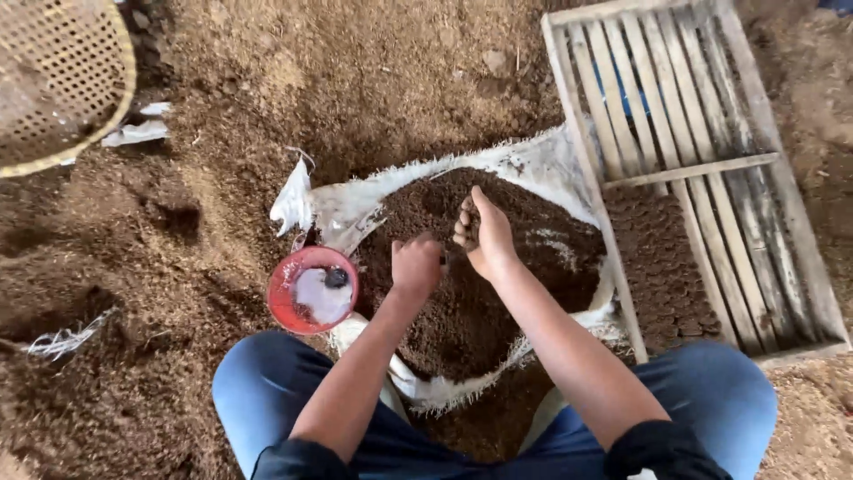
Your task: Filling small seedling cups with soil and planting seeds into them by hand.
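- Left hand [416, 265] is balled up in a loose fist, right over the soil pile [480, 267]; can't tell what's inside it.
- Right hand [484, 236] is cupped, dark crumbly soil in the palm.
- Pile sits on a frayed white woven sack [533, 164].
- Round red bowl [313, 289] just left of it.
- Slatted wooden tray [684, 160] on the right.

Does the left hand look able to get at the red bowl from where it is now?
Probably yes. The red bowl sits on the ground just beside the left hand, on its outer side, with nothing between them; that hand is closed in a fist above the soil, though.
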